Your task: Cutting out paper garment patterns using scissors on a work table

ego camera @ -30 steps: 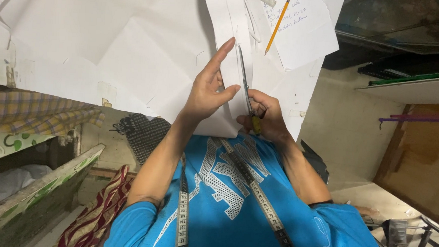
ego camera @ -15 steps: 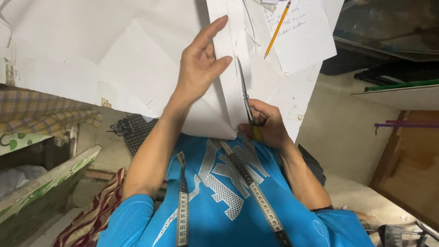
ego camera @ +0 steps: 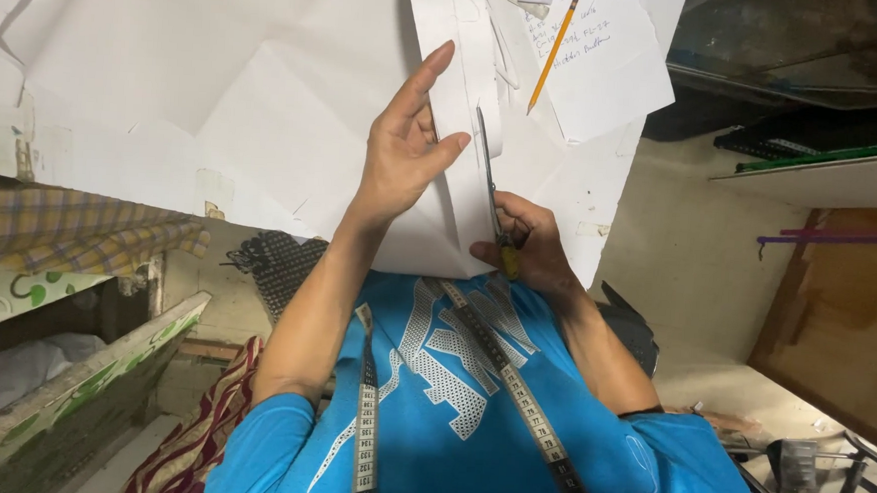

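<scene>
Pressing white pattern paper (ego camera: 295,119) flat with open left hand (ego camera: 404,150); right hand (ego camera: 524,246) gripping scissors (ego camera: 488,194), blades in the sheet, near pencil (ego camera: 552,52).

Two hands, left (ego camera: 403,155) and right (ego camera: 524,246), one scissors (ego camera: 489,179), one pencil (ego camera: 553,52), one measuring tape (ego camera: 511,390).

A yellow pencil (ego camera: 550,54) lies on a handwritten note (ego camera: 608,60) at one o'clock. A measuring tape (ego camera: 511,395) drapes over the blue shirt (ego camera: 469,428) at six. Checked cloth (ego camera: 69,227) hangs at nine.
</scene>
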